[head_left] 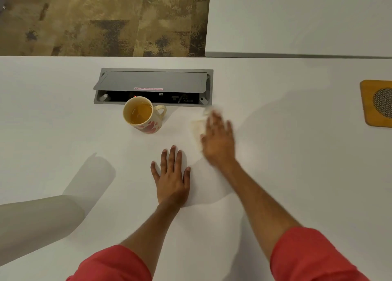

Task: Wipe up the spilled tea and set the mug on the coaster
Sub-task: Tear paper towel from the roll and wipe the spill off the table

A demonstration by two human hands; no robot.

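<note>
A cream mug with red hearts stands upright on the white table, half full of amber tea, handle pointing right. My right hand, blurred by motion, presses flat on a white paper tissue to the right of the mug. My left hand lies flat on the table with fingers spread, holding nothing. A wooden coaster with a woven centre sits at the far right edge, partly cut off. No spilled tea can be made out on the table.
A grey power and charger box with its lid raised is set into the table just behind the mug. A white paper towel roll lies at the lower left. A second white table stands beyond, with patterned carpet to its left.
</note>
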